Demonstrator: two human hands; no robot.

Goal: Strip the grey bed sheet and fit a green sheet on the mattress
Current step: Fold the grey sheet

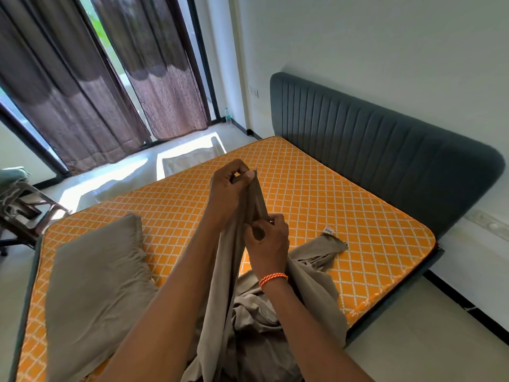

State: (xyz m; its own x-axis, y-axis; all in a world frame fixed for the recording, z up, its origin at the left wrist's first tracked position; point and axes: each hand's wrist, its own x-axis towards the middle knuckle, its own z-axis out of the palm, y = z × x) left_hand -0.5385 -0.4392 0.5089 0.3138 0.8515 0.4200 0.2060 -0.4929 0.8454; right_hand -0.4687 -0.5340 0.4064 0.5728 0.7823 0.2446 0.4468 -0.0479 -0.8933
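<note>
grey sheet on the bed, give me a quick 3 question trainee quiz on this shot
1. True or false: the grey sheet covers the whole orange mattress.
2. Which hand holds the sheet higher up? A) left hand B) right hand C) neither holds it
3. Fill in: the folded grey piece lies on the ____ side of the mattress as seen from the head camera.

Key
1. False: most of the mattress is bare and the sheet is bunched at the near edge.
2. A: the left hand pinches the lifted edge near its top, and the right hand has its grip lower on the same edge.
3. Left.
</note>
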